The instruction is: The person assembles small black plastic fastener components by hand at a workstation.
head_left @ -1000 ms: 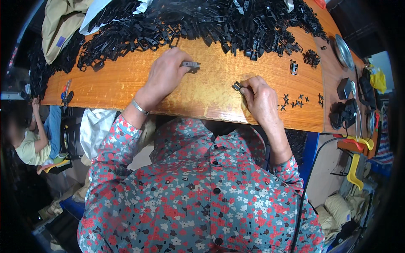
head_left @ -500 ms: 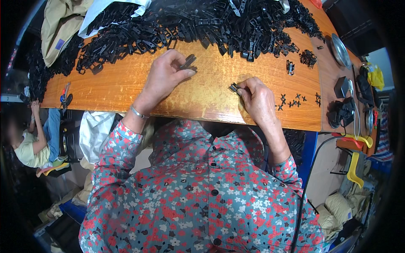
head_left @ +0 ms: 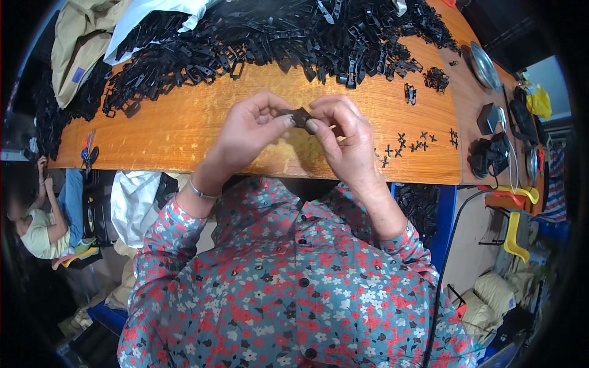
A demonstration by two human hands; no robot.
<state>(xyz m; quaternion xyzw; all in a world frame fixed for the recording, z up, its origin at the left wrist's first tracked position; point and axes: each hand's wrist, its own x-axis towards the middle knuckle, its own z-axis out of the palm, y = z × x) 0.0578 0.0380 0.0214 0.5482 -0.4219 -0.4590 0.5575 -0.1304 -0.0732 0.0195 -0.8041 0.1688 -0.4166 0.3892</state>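
At the far left, we see another person (head_left: 46,227) seated beyond the table's end. Next, small hand tools (head_left: 92,154), too small to make out, lie near the left end of the wooden table (head_left: 172,135). Along its far side we have a broad heap of black plastic parts (head_left: 276,43). Our left hand (head_left: 253,127) pinches a dark piece (head_left: 300,116) between thumb and fingers, just above the table's middle. Our right hand (head_left: 345,132) pinches the same piece from the other side, thumb and forefinger pressed on it; whether it is one part or two, we cannot tell. Further right lie small black crosses (head_left: 401,144), then a lone clip (head_left: 410,94), a little black pile (head_left: 436,80) and a round metal dish (head_left: 485,66).
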